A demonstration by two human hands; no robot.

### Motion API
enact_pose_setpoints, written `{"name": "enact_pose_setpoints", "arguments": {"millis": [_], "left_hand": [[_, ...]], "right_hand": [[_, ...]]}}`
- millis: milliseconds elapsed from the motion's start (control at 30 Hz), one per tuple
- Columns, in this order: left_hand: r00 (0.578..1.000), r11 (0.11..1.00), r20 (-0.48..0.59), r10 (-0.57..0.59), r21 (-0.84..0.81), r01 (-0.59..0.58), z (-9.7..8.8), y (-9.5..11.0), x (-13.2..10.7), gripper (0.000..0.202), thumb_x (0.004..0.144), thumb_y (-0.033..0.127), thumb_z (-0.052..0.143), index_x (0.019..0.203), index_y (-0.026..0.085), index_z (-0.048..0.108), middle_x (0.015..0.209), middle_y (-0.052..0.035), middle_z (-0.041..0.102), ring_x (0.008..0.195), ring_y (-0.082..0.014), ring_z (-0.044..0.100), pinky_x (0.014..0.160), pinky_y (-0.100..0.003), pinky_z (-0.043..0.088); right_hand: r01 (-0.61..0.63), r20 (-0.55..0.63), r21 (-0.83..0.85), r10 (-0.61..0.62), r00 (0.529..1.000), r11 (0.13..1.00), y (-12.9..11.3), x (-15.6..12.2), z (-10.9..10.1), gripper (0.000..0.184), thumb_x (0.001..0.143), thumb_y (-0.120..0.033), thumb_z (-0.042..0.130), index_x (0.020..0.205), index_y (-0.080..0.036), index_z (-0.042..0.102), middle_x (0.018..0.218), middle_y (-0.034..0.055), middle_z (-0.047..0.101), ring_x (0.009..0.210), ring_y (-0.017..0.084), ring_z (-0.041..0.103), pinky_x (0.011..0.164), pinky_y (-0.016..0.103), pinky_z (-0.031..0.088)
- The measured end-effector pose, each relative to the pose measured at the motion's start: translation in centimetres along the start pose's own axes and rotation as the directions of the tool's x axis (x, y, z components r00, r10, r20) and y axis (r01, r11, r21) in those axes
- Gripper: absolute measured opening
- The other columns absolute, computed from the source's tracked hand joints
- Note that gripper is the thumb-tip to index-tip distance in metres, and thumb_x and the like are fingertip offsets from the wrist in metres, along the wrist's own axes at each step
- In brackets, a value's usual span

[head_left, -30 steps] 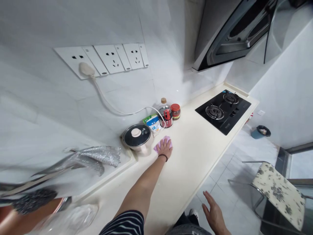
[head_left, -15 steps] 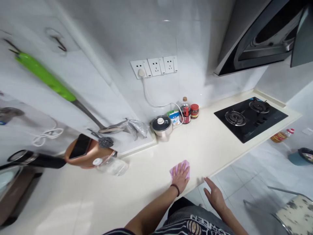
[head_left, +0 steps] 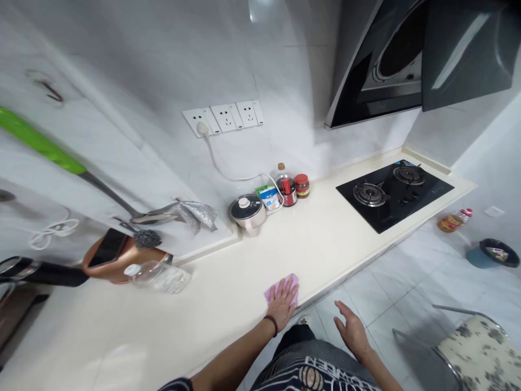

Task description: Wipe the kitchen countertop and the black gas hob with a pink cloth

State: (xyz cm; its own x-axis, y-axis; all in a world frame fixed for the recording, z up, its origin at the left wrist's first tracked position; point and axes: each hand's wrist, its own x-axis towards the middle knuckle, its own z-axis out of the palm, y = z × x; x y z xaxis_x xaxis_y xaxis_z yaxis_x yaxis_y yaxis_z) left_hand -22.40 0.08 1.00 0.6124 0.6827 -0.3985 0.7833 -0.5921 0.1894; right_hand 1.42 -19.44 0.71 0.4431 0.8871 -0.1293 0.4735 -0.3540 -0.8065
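Note:
My left hand (head_left: 281, 302) lies flat with spread fingers on a pink cloth (head_left: 292, 283), pressing it to the cream countertop (head_left: 220, 304) close to the front edge. Part of the cloth is hidden under the palm. A dark beaded bracelet (head_left: 271, 325) circles that wrist. Beyond the counter's front edge, my right hand (head_left: 353, 331) hangs in the air over the floor, thumb apart from the fingers and nothing in it.
Against the wall stand a lidded electric pot (head_left: 247, 213), a blue-white packet (head_left: 270, 198), a dark bottle (head_left: 288, 193) and a red-lidded jar (head_left: 302, 185). A plastic bottle (head_left: 163, 277) lies at left. Right are a gas hob (head_left: 391, 198) and a chair (head_left: 476, 347).
The view has turned to the right. My left hand stays flat on the cloth, slightly nearer the front edge. My right hand has shifted a little away from the counter.

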Motion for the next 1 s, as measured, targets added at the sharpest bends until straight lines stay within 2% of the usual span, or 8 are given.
{"name": "enact_pose_setpoints", "arguments": {"millis": [167, 300, 433, 567, 700, 800, 900, 1000], "left_hand": [[0.942, 0.942, 0.028, 0.335, -0.025, -0.334, -0.3, 3.2, 5.7, 0.068, 0.105, 0.047, 0.047, 0.170, 0.040, 0.029, 0.183, 0.0003, 0.012, 0.169, -0.0335, 0.006, 0.133, -0.069, 0.008], [0.907, 0.906, -0.022, 0.422, -0.032, -0.422, -0.9, 4.7, 11.7, 0.065, 0.106, 0.051, 0.043, 0.170, 0.041, 0.031, 0.183, 0.0009, 0.015, 0.169, -0.0333, 0.008, 0.133, -0.071, 0.007], [0.950, 0.952, -0.069, 0.303, -0.016, -0.305, -3.7, 3.6, 17.3, 0.065, 0.105, 0.042, 0.044, 0.169, 0.042, 0.034, 0.182, 0.0016, 0.017, 0.169, -0.0334, 0.009, 0.133, -0.070, 0.007], [0.990, 0.993, -0.079, 0.116, -0.030, -0.118, -8.2, 0.2, 22.3, 0.065, 0.104, 0.037, 0.039, 0.169, 0.040, 0.034, 0.183, 0.0024, 0.016, 0.169, -0.0333, 0.008, 0.133, -0.067, 0.007], [0.994, 0.995, -0.089, -0.071, -0.071, 0.064, -12.6, -3.3, 26.3, 0.065, 0.105, 0.041, 0.035, 0.170, 0.036, 0.033, 0.183, -0.0008, 0.013, 0.168, -0.0345, 0.008, 0.132, -0.066, 0.010], [0.978, 0.979, -0.100, -0.181, -0.117, 0.169, -14.9, -4.5, 28.6, 0.066, 0.106, 0.043, 0.032, 0.171, 0.033, 0.031, 0.184, -0.0028, 0.011, 0.168, -0.0348, 0.008, 0.132, -0.066, 0.011], [0.961, 0.959, -0.104, -0.256, -0.149, 0.240, -15.6, -3.9, 29.6, 0.067, 0.107, 0.045, 0.030, 0.172, 0.030, 0.029, 0.184, -0.0048, 0.009, 0.168, -0.0359, 0.007, 0.132, -0.066, 0.010], [0.971, 0.969, -0.088, -0.222, -0.132, 0.210, -13.8, -1.1, 28.4, 0.068, 0.106, 0.042, 0.033, 0.172, 0.032, 0.027, 0.183, -0.0049, 0.011, 0.168, -0.0368, 0.008, 0.131, -0.068, 0.010]], "right_hand": [[-0.037, -0.121, 0.015, 0.038, 0.992, 0.999, 3.1, 0.5, -0.3, 0.057, 0.091, -0.046, 0.050, 0.134, -0.017, 0.073, 0.138, 0.0149, 0.074, 0.123, 0.030, 0.074, 0.114, 0.049, 0.057], [-0.105, -0.153, 0.015, 0.106, 0.983, 0.994, 4.3, 0.7, -1.5, 0.060, 0.090, -0.051, 0.050, 0.135, -0.018, 0.072, 0.136, 0.0141, 0.075, 0.116, 0.030, 0.077, 0.109, 0.048, 0.061], [-0.184, -0.196, -0.012, 0.178, 0.964, 0.983, 3.9, 1.0, -2.8, 0.059, 0.090, -0.052, 0.052, 0.134, -0.019, 0.073, 0.135, 0.0143, 0.076, 0.118, 0.030, 0.076, 0.109, 0.047, 0.060], [-0.245, -0.167, 0.001, 0.241, 0.956, 0.970, 3.2, 1.7, -2.7, 0.059, 0.091, -0.051, 0.051, 0.135, -0.018, 0.072, 0.137, 0.0145, 0.075, 0.122, 0.030, 0.074, 0.111, 0.046, 0.058], [-0.273, -0.167, -0.002, 0.268, 0.949, 0.962, 3.4, 1.9, -2.5, 0.059, 0.090, -0.051, 0.051, 0.134, -0.018, 0.073, 0.138, 0.0151, 0.074, 0.121, 0.031, 0.075, 0.111, 0.048, 0.059], [-0.285, -0.182, -0.014, 0.278, 0.943, 0.958, 3.8, 1.6, -2.6, 0.059, 0.091, -0.053, 0.052, 0.134, -0.018, 0.073, 0.139, 0.0155, 0.073, 0.120, 0.032, 0.075, 0.111, 0.050, 0.058], [-0.310, -0.172, -0.002, 0.306, 0.936, 0.951, 4.1, 1.2, -2.6, 0.058, 0.091, -0.053, 0.052, 0.134, -0.019, 0.072, 0.139, 0.0147, 0.074, 0.119, 0.031, 0.076, 0.108, 0.047, 0.061], [-0.328, -0.169, 0.009, 0.325, 0.930, 0.945, 4.3, 1.2, -2.5, 0.059, 0.090, -0.055, 0.054, 0.133, -0.020, 0.073, 0.136, 0.0149, 0.075, 0.116, 0.032, 0.077, 0.106, 0.047, 0.062]]}}
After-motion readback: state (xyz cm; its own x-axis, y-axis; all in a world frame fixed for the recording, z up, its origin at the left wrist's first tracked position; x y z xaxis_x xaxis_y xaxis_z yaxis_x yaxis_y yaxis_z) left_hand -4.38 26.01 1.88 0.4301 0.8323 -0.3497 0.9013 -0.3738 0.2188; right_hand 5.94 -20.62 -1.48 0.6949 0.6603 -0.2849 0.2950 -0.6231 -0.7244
